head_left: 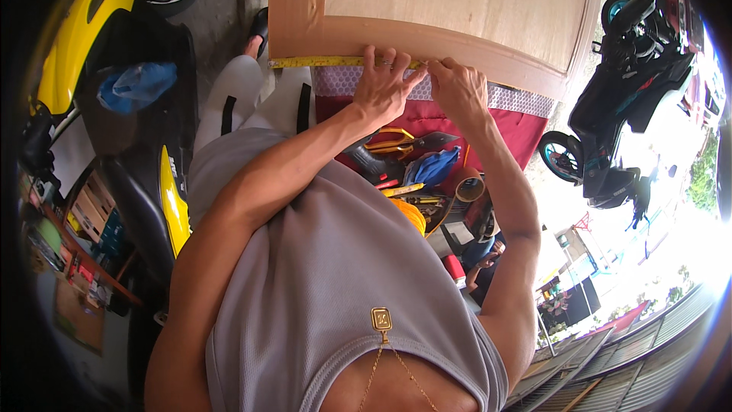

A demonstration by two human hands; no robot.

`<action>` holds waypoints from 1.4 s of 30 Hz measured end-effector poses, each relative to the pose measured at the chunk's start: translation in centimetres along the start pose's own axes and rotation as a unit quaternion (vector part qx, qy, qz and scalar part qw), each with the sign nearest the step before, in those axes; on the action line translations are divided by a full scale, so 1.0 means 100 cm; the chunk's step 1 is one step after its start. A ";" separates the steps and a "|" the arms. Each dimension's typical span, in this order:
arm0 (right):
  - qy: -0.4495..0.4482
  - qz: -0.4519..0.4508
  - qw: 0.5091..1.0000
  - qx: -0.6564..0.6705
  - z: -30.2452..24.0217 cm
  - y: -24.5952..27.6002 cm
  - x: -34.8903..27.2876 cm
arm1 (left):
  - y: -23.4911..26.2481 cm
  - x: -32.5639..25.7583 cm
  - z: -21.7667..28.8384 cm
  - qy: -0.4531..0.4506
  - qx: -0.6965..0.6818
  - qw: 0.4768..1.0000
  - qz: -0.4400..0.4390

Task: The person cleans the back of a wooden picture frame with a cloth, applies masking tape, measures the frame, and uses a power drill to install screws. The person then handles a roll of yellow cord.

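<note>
A wooden panel (297, 8) with a raised frame lies before me. Along its near edge stretches a yellow tape measure (320, 62), its blade running from the left corner to my hands. My left hand (383, 90) rests over the blade and the panel edge, its fingers apart and the index finger reaching toward the right hand. Close beside it, my right hand (460, 90) is closed at the blade's right part, thumb and fingers pinched together. Whatever lies between those fingertips is too small to make out. The tape's case cannot be picked out.
Bubble wrap (518, 101) and a red cloth (496, 133) lie under the panel. Nearer me are yellow-handled cutters (393, 143), a blue cloth (433, 168) and a roll of tape (468, 185). A yellow-black motorcycle (141, 160) stands left, a black one (629, 99) right.
</note>
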State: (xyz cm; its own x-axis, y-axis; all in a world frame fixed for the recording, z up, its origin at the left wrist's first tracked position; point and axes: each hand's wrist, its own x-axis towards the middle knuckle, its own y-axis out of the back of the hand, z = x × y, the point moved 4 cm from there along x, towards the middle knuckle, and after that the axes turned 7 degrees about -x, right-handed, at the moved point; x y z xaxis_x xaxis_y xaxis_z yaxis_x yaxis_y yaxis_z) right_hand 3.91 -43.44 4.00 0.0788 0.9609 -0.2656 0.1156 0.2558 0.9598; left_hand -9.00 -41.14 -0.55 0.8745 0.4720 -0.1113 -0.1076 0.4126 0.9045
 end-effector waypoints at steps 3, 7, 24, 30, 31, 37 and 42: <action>-0.003 -0.003 1.000 -0.005 -0.002 0.000 0.001 | -0.003 0.000 -0.001 -0.002 -0.006 1.000 0.011; 0.000 -0.009 1.000 -0.009 0.001 0.000 0.001 | -0.004 0.001 -0.001 -0.006 -0.002 1.000 0.017; -0.003 -0.077 0.997 -0.007 -0.003 0.001 0.008 | -0.006 0.002 -0.002 -0.005 -0.010 1.000 0.001; 0.028 -0.153 0.985 -0.071 -0.011 -0.004 0.011 | 0.001 0.004 -0.005 -0.012 -0.038 0.998 0.048; 0.030 -0.154 0.984 -0.079 -0.012 -0.004 0.011 | 0.001 0.004 -0.005 -0.015 -0.037 0.998 0.049; -0.002 -0.165 0.983 -0.078 -0.014 -0.012 0.006 | -0.008 0.002 -0.002 -0.016 -0.004 1.000 0.010; -0.037 -0.170 0.983 -0.064 -0.017 -0.015 0.003 | -0.006 0.005 0.000 -0.018 0.009 1.000 0.020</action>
State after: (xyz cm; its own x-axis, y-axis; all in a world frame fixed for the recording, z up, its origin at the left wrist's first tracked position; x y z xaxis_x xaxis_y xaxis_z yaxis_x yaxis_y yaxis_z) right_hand 2.11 -43.33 2.64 0.1300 0.8087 -0.5736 0.0222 0.5760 0.8171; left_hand -8.45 -41.15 -1.17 0.8862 0.4594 -0.0593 -0.1354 0.3792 0.9153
